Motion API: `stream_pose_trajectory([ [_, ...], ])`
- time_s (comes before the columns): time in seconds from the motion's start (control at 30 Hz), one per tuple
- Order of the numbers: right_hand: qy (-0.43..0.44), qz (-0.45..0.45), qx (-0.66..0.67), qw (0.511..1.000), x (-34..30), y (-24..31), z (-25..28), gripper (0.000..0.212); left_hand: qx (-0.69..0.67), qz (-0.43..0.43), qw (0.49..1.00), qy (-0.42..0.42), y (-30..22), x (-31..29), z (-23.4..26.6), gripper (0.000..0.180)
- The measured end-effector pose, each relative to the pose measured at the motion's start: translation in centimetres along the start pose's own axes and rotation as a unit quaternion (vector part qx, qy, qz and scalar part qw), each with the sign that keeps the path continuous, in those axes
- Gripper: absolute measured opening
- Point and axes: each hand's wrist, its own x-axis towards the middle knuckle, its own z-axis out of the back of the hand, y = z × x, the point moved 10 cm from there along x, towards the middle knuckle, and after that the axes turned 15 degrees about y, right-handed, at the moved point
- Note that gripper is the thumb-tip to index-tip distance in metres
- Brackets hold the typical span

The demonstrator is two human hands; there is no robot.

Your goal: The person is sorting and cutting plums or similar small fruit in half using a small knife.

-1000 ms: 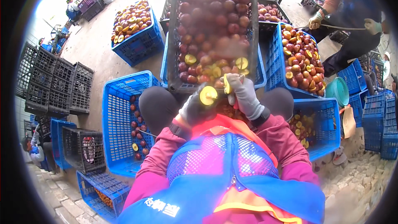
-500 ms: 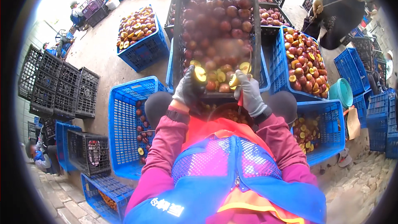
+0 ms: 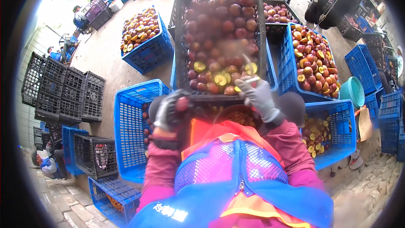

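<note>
Two hands: both gloved, working at the near rim of the black crate [image 3: 181, 38] of dark red plums.
Left hand [image 3: 171, 112]: dark glove, fingers curled shut around one whole red plum [image 3: 183, 103], held low over the near left, above the blue crate [image 3: 130, 135].
Right hand [image 3: 259, 97]: grey glove, fingers closed on a small knife [image 3: 249, 80] with a pale handle; the blade itself is blurred.
Knife axis: roughly left to right, level with the crate's near edge.
Key relation: the held plum lies left of and slightly nearer than the knife, the hands apart; the left hand has the fruit.
Halved plums [image 3: 219, 78]: yellow faces up, just beyond the right hand.
Far right: blue crate of halves [image 3: 291, 59].
</note>
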Motion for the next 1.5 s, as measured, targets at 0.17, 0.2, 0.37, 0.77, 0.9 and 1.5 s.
stream_pose_trajectory([
  [0.17, -0.021, -0.141, -0.118, 0.983, -3.2, -4.0, 4.4, 0.035, 0.617, 0.294, 0.709, -0.173, -7.9, -4.1, 11.1, 0.047],
  [0.2, 0.008, -0.123, -0.156, 0.980, -3.1, -4.1, 3.7, 0.034, 0.635, 0.240, 0.707, -0.197, -9.0, -1.5, 9.8, 0.050],
  [0.37, 0.104, -0.143, -0.014, 0.984, -4.0, -3.7, -0.1, 0.024, 0.586, 0.063, 0.805, -0.066, -4.1, 16.1, -0.7, 0.059],
  [0.77, -0.016, 0.023, 0.096, 0.995, -3.7, 1.0, 2.8, 0.039, -0.115, 0.113, 0.986, 0.050, 5.6, 20.7, -5.4, 0.036],
  [0.9, 0.007, 0.077, 0.100, 0.992, -1.0, 4.4, -1.0, 0.036, -0.341, 0.067, 0.935, 0.068, 0.2, 13.5, -9.0, 0.034],
  [1.5, 0.068, 0.115, -0.033, 0.990, -2.2, 2.4, -8.0, 0.028, -0.233, 0.045, 0.970, 0.041, 2.0, 5.4, -11.2, 0.041],
])
